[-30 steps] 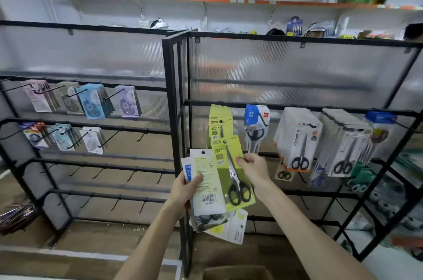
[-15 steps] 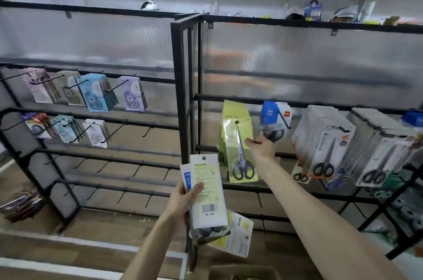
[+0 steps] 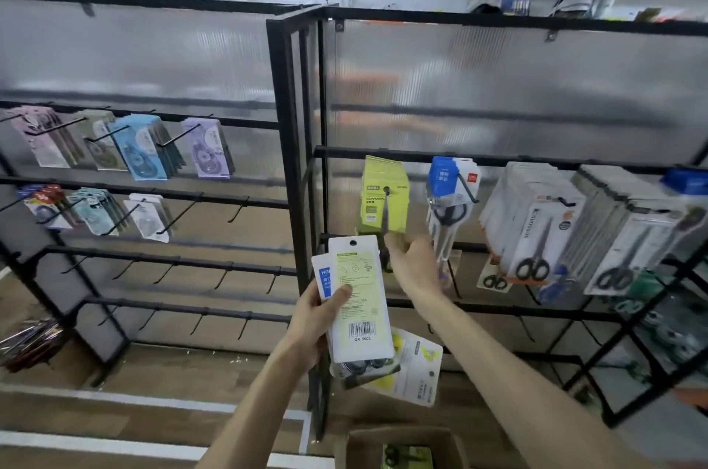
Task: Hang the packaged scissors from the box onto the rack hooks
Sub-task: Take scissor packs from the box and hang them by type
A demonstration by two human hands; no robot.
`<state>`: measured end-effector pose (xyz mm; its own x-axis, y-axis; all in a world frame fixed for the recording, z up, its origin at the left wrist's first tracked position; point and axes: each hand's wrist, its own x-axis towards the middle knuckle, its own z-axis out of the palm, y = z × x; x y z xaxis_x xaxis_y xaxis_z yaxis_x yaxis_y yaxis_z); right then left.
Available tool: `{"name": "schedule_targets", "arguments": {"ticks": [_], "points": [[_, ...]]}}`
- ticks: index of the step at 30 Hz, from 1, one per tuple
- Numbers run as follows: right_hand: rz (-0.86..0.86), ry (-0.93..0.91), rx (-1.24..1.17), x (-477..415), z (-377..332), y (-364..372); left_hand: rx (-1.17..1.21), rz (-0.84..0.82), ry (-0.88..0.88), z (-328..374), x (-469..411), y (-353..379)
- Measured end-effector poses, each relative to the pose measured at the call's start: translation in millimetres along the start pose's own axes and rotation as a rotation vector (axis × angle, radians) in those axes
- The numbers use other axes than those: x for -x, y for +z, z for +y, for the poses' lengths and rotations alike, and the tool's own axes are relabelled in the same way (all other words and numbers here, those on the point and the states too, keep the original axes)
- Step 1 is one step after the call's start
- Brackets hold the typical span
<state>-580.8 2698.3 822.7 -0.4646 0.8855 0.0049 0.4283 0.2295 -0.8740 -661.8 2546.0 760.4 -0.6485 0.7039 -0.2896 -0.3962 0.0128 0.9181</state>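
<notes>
**Green scissors packs on hook; further packs held in left hand**

Left hand: the forearm rises from the lower frame edge, and the hand is held up in front of the corner post of the rack. It grips a stack of packaged scissors, with the thumb laid across the printed back of the front pack and the fingers curled behind. The stack stands upright with the hang holes uppermost. The lower packs splay out to the right beneath it.

Right hand: the arm is stretched forward and upward, with the back of the hand toward the camera. The fingers reach the lower end of the green packs hanging on a hook in the right-hand bay. The hand is blurred, so it cannot be told whether it pinches the front pack or only touches it.

Box: it sits open at the bottom edge of the view, with a green pack visible inside.

Neighbouring hooks carry blue-carded scissors and grey-carded scissors
</notes>
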Motion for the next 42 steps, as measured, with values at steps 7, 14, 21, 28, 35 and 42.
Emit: {"name": "schedule_targets", "arguments": {"ticks": [7, 14, 21, 28, 35, 42], "points": [[-0.154, 0.202, -0.219, 51.2, 37.2, -15.3, 0.095, -0.024, -0.084, -13.7, 6.2, 32.2], [-0.068, 0.367, -0.388, 51.8, 51.9, -51.4, 0.061, -0.038, -0.086, -17.1, 17.3, 54.1], [-0.03, 0.398, -0.78, 48.6, 50.0, -85.1, -0.032, -0.021, -0.007, -15.7, 26.5, 61.0], [-0.216, 0.43, -0.739, 58.5, 45.9, -79.7, -0.042, -0.043, 0.008, -8.2, 33.1, 70.6], [-0.246, 0.432, -0.649, 63.1, 53.0, -60.5, -0.194, -0.057, 0.057, -8.9, 32.9, 67.2], [-0.169, 0.391, -0.679, 38.3, 43.5, -72.5, -0.194, 0.01, 0.094, -10.2, 20.2, 46.4]]}}
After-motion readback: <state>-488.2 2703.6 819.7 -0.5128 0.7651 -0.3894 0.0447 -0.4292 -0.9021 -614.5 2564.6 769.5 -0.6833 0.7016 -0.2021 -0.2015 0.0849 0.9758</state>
